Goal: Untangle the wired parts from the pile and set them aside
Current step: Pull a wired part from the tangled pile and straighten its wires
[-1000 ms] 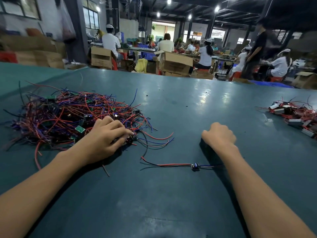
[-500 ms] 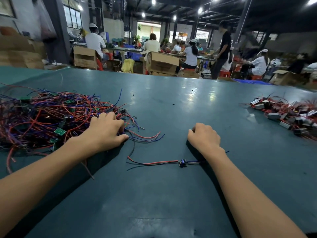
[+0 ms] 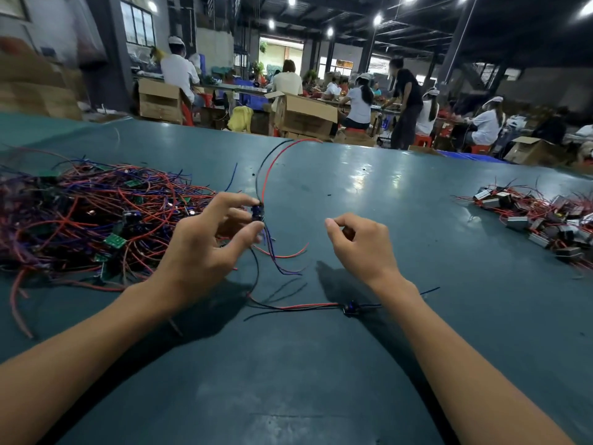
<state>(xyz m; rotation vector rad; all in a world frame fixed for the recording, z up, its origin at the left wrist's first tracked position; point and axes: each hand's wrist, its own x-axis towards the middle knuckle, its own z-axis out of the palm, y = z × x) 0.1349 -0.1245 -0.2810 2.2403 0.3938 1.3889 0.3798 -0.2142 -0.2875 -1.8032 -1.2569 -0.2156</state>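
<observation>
A tangled pile (image 3: 96, 216) of red, blue and black wires with small green boards covers the left of the teal table (image 3: 369, 187). My left hand (image 3: 205, 248) pinches a small dark wired part (image 3: 257, 212) above the table, just right of the pile. Its red and black leads arch upward and its blue and red leads hang down. My right hand (image 3: 359, 245) hovers to the right with fingers curled, holding nothing. Another wired part (image 3: 349, 307) lies flat on the table beneath my right wrist.
At the table's right edge sits a heap of boxy parts with red wires (image 3: 539, 220). Beyond the far edge are cardboard boxes (image 3: 305, 115) and several seated workers at benches.
My left hand has lifted out of the pile with a wired part pinched in its fingers. My right hand rose off the table and moved toward the left hand.
</observation>
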